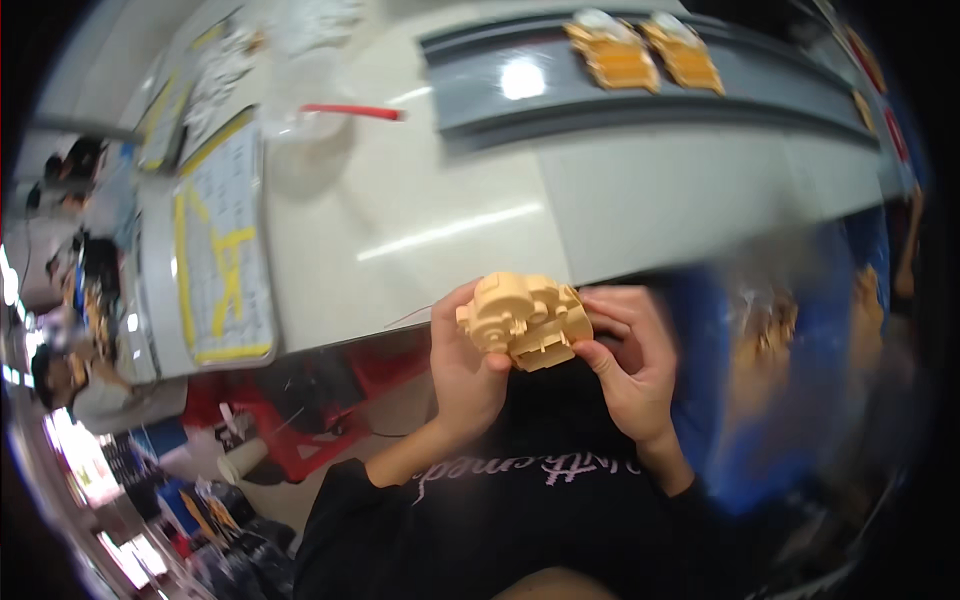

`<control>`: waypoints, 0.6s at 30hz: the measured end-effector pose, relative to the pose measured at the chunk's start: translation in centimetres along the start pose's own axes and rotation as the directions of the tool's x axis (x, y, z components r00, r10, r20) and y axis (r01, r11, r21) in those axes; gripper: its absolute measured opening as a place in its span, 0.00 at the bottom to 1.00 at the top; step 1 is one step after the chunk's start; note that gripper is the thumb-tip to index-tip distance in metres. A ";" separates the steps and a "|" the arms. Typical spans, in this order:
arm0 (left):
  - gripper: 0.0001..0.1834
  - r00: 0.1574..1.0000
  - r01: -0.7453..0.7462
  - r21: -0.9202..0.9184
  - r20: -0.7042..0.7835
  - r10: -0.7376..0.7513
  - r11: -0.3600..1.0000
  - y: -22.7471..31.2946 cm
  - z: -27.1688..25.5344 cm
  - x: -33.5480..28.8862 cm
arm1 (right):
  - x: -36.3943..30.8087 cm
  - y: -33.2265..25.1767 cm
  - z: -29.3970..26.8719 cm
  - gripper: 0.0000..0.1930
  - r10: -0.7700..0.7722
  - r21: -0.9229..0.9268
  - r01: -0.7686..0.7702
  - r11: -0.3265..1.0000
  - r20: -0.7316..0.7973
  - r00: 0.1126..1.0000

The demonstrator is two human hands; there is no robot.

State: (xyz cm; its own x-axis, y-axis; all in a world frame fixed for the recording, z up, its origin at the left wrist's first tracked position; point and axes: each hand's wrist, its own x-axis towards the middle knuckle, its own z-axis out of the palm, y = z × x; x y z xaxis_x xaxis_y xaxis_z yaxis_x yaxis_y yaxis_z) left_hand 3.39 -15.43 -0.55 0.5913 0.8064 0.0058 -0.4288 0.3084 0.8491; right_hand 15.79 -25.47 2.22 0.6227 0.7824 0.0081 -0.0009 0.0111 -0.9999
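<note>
Between my two hands is a yellow moulded plastic part (528, 315) with rounded bulges and an open, slotted hollow on its lower side. My left hand (465, 365) grips its left end, the thumb against the lower edge. On the opposite end my right hand (632, 365) has its thumb and fingers closed on the part. I hold it in front of my body, near the table's front edge. A thin reddish wire or strand (408, 317) shows just left of the part; whether it is joined to it I cannot tell.
A grey conveyor-like channel (480, 85) crosses the far table (420, 190), carrying yellow parts with white pieces (620, 60). A red pen-like stick (355, 111) lies by a clear plastic container (305, 165). Left is a yellow-taped sheet (225, 260). Blue-lined bins (710, 400) stand right; people sit far left.
</note>
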 end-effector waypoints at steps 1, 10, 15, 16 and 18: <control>0.37 0.997 -0.016 0.028 -0.070 0.018 0.999 1.1 0.1 0.4 | 0.3 0.0 0.8 0.18 -0.031 0.025 0.030 0.999 0.049 0.998; 0.25 0.847 -0.023 0.664 -0.384 0.367 0.748 14.1 -14.0 5.7 | 5.5 -1.5 1.5 0.07 -0.277 -0.260 0.276 0.925 0.033 0.960; 0.25 0.797 0.407 0.914 -0.357 0.486 0.005 18.2 -28.3 9.3 | 15.9 -1.9 -3.4 0.08 -0.711 -0.771 0.452 0.449 -0.001 0.703; 0.25 0.805 0.392 0.920 -0.346 0.482 0.006 17.8 -28.1 9.1 | 17.7 -1.6 -3.9 0.07 -0.699 -0.812 0.431 0.395 0.039 0.714; 0.25 0.609 0.518 0.837 -0.214 0.763 -0.179 16.5 -25.2 8.9 | 19.9 -1.7 -5.7 0.05 -0.648 -0.876 0.392 0.282 0.127 0.751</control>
State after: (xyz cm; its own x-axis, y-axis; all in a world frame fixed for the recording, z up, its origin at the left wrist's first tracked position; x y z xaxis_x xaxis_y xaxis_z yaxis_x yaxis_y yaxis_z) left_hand -15.63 9.56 0.20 -0.1134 0.8350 0.5385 0.9542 -0.0595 0.2933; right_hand 32.63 -13.50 4.00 0.3690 0.6589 0.6555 0.9288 -0.2357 -0.2859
